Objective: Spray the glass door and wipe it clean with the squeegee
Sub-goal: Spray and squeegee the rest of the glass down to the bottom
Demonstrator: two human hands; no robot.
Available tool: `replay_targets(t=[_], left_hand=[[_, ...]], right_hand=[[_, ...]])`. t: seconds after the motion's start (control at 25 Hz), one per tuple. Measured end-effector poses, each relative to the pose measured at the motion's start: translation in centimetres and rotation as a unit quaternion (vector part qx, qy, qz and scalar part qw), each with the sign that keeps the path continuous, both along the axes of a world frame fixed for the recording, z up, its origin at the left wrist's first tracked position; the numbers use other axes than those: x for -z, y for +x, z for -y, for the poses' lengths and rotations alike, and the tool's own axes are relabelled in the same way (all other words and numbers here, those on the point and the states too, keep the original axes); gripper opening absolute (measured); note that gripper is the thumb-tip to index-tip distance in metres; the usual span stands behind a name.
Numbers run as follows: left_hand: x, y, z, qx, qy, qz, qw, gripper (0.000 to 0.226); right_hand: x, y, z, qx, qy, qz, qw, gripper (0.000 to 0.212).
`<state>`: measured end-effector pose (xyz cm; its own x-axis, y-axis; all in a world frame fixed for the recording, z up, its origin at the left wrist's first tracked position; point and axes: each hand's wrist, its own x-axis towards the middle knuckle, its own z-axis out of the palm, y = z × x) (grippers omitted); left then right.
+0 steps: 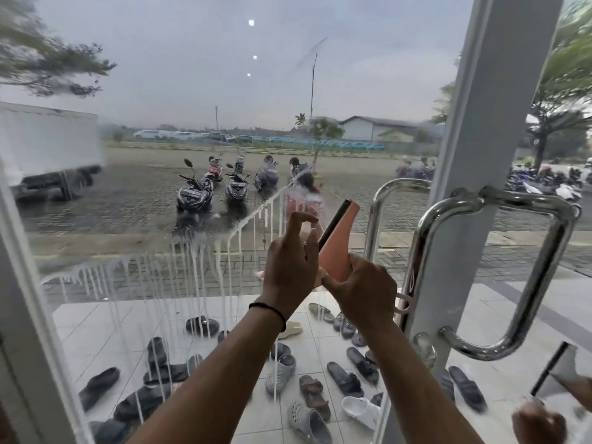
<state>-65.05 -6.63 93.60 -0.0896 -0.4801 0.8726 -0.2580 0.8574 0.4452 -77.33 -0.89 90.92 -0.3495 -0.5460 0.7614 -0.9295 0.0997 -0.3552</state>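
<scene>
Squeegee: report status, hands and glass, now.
Right hand grips squeegee handle; left hand open beside the blade. Glass door wiped up top, foam streaks running below. Door handle close on the right.
</scene>
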Motion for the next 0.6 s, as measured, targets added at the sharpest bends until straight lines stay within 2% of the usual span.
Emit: replay_targets(t=[0.2,0.6], left_hand=[[0.3,5.9,-0.2,-0.057,-0.009,-0.025,0.998,0.030],[0.1,24.4,-0.1,-0.214,0.009,-0.088,0.973,0.024]], right_hand=[[-1.5,4.5,1.8,-0.065,-0.001,-0.034,0.997,0.051],[-6.0,22.9,7.8,-0.253,0.018,-0.105,0.962,0.052]])
